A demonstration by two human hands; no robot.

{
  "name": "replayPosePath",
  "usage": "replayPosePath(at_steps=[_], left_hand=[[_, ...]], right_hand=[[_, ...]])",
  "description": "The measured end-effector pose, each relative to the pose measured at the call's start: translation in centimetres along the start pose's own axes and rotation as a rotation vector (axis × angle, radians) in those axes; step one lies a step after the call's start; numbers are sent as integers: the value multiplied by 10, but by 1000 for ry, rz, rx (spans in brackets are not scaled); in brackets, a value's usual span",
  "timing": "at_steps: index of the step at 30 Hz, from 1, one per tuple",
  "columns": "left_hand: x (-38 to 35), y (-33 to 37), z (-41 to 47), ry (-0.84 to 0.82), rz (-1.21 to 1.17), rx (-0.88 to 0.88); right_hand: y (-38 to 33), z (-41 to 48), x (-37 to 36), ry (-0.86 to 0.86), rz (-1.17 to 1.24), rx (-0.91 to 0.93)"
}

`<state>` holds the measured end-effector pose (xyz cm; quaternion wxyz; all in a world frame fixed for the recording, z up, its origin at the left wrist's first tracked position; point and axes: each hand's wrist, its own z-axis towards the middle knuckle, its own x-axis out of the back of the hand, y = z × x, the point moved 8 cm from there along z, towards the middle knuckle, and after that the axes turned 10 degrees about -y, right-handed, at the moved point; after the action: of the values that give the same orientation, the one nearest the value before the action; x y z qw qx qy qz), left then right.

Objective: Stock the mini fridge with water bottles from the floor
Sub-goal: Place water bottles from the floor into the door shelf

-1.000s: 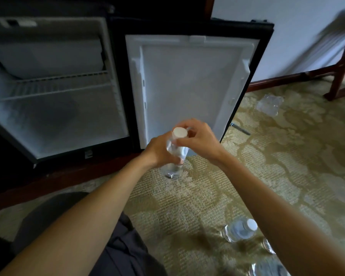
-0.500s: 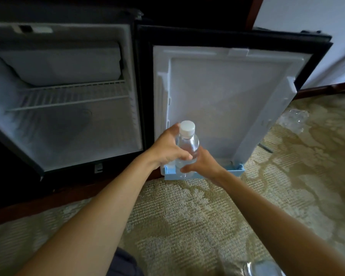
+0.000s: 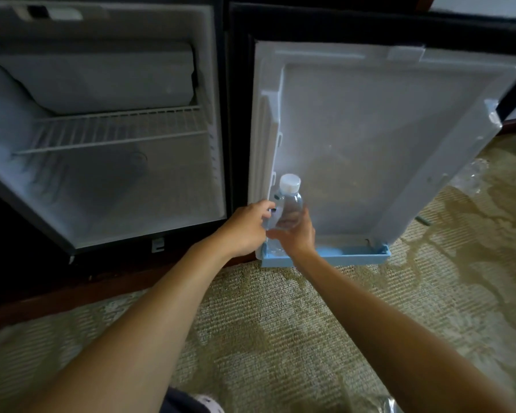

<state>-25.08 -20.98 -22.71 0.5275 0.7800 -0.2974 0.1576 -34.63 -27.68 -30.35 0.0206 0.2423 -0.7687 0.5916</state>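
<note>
A clear water bottle [image 3: 289,204] with a white cap stands upright over the left end of the blue door shelf [image 3: 352,256] at the bottom of the open fridge door [image 3: 379,129]. My right hand [image 3: 295,236] grips its lower part from the front. My left hand [image 3: 248,228] touches its left side with loosely curled fingers. The mini fridge [image 3: 108,180] stands open on the left, its white inside holding a wire rack [image 3: 113,129] with nothing on it.
Patterned green carpet [image 3: 265,323] covers the floor. Crumpled clear plastic wrap [image 3: 468,177] lies to the right behind the door. Part of another bottle [image 3: 388,405] shows at the bottom edge. A dark wooden base runs under the fridge.
Both hands have carried the bottle forward and down to the left end of the door shelf. My view has moved closer to the fridge, and the floor bottles have dropped out of view.
</note>
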Motion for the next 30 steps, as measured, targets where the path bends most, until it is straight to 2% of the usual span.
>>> replayPosePath(at_steps=[5, 10, 17, 21, 27, 30], left_hand=[[-1, -1, -3, -23, 8, 10], [1, 2, -7, 32, 57, 28], [-1, 6, -14, 29, 98, 38], [-1, -2, -20, 17, 149, 72], [1, -14, -26, 43, 160, 122], [-6, -9, -34, 38, 185, 131]], right_hand=[[8, -3, -7, -16, -9, 21], [15, -1, -9, -72, 45, 43], [17, -4, -3, 115, -146, 69], [13, -6, -7, 137, -191, 48], [24, 0, -12, -104, -233, -36], [26, -5, -12, -144, -249, -88]])
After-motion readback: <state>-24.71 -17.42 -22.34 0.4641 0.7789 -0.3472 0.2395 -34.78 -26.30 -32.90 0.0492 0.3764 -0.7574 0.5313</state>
